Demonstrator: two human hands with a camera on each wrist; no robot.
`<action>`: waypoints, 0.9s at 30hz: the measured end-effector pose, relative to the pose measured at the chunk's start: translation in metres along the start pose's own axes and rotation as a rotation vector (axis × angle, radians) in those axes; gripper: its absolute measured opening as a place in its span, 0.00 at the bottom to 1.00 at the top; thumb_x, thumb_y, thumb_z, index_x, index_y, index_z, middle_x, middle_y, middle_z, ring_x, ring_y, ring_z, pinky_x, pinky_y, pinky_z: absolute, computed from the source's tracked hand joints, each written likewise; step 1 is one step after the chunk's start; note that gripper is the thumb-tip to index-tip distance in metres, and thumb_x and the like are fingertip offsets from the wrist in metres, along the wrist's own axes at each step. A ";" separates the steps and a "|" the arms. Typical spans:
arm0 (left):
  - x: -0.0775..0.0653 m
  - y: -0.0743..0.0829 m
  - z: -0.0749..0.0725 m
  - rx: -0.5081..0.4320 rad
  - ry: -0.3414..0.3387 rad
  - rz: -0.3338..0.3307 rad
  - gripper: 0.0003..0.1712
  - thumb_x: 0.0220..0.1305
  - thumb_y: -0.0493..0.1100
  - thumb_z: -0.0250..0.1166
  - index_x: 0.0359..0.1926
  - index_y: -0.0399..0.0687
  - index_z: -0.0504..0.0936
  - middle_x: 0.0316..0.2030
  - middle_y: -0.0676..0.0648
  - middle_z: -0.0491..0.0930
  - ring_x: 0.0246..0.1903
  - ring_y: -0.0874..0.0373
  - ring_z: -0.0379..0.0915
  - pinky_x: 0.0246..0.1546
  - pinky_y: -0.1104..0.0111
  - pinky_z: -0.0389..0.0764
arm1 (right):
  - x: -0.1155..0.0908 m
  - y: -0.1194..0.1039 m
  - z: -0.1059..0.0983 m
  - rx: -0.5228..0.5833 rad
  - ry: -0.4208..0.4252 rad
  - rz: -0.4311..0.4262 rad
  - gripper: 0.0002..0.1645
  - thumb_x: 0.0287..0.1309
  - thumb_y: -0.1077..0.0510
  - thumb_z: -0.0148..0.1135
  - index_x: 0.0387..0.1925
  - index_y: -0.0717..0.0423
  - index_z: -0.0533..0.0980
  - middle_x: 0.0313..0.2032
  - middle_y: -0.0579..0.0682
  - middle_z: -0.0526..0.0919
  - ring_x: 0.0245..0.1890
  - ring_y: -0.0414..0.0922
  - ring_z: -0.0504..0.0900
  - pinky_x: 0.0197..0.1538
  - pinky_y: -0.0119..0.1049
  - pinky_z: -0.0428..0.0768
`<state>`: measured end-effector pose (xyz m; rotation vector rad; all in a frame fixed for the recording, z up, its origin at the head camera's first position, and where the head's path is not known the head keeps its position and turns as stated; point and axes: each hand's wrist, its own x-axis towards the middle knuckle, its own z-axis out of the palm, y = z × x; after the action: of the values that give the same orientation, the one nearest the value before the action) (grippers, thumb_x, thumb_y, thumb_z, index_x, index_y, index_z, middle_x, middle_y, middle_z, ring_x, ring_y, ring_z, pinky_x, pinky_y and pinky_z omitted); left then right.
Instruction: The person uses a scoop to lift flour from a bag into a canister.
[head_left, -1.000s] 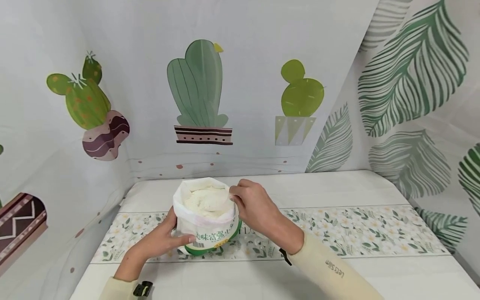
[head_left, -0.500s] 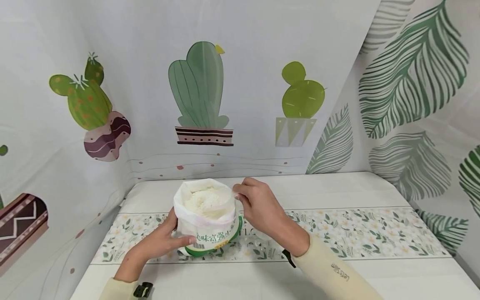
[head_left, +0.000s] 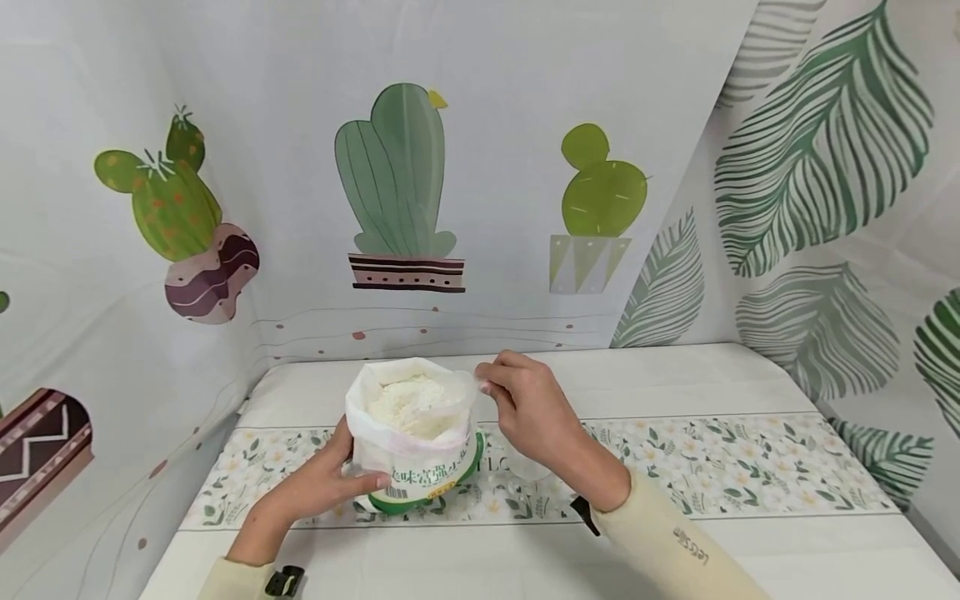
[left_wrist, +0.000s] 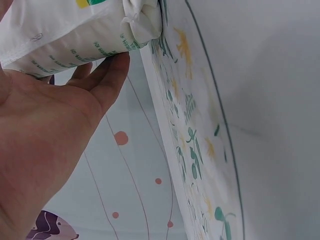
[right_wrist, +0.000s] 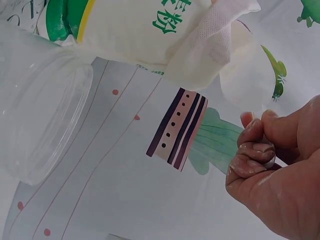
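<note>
A white flour bag point(head_left: 412, 462) with green print stands with its top folded back, and white flour point(head_left: 408, 404) shows inside. My left hand point(head_left: 318, 483) grips its left side, thumb across the front and fingers behind. In the left wrist view, fingers point(left_wrist: 107, 80) press along the bag's printed side. My right hand point(head_left: 528, 404) is at the bag's right rim, pinching a translucent scoop point(head_left: 461, 392) by its handle. The right wrist view shows the scoop's pale rounded bowl point(right_wrist: 247, 75) beside the bag's mesh-like rim, with flour dust on my curled fingers point(right_wrist: 250, 162).
A clear plastic tub point(right_wrist: 35, 110) stands close to the bag, largely behind my right forearm in the head view. Under everything lies a white tablecloth point(head_left: 420, 558) with a floral band. Cactus-printed fabric point(head_left: 495, 167) rises behind the table.
My right hand has shifted slightly right and up from the bag's rim, and more of the scoop shows over the flour. The left hand and bag stay about where they were.
</note>
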<state>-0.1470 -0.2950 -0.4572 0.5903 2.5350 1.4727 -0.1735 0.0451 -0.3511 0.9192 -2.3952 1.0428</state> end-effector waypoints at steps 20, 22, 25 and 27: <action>0.001 -0.002 0.000 0.016 0.002 -0.004 0.70 0.67 0.48 0.77 0.85 0.74 0.27 0.84 0.37 0.37 0.81 0.34 0.37 0.68 0.27 0.54 | -0.010 0.008 -0.017 0.044 0.039 0.040 0.12 0.71 0.68 0.66 0.51 0.63 0.88 0.38 0.49 0.84 0.26 0.37 0.71 0.32 0.32 0.75; 0.001 -0.002 0.000 0.015 0.000 -0.001 0.70 0.67 0.48 0.77 0.84 0.74 0.27 0.84 0.37 0.36 0.81 0.33 0.36 0.68 0.27 0.54 | -0.011 0.009 -0.019 0.047 0.041 0.049 0.12 0.71 0.68 0.66 0.51 0.63 0.88 0.38 0.48 0.84 0.26 0.37 0.71 0.32 0.33 0.75; 0.001 -0.002 0.000 0.019 -0.002 0.006 0.70 0.67 0.48 0.76 0.84 0.74 0.27 0.84 0.37 0.37 0.81 0.33 0.36 0.68 0.27 0.54 | -0.013 0.008 -0.024 0.053 0.043 0.062 0.12 0.70 0.69 0.66 0.52 0.62 0.88 0.38 0.46 0.84 0.27 0.38 0.72 0.33 0.33 0.75; 0.001 -0.002 0.000 0.024 -0.002 0.014 0.70 0.68 0.48 0.76 0.84 0.74 0.27 0.84 0.36 0.37 0.80 0.32 0.36 0.67 0.26 0.54 | -0.014 0.008 -0.026 0.057 0.046 0.068 0.13 0.70 0.70 0.66 0.52 0.62 0.88 0.38 0.45 0.84 0.27 0.38 0.72 0.33 0.33 0.75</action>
<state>-0.1485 -0.2952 -0.4587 0.6142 2.5556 1.4466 -0.1669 0.0750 -0.3456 0.8289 -2.3854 1.1503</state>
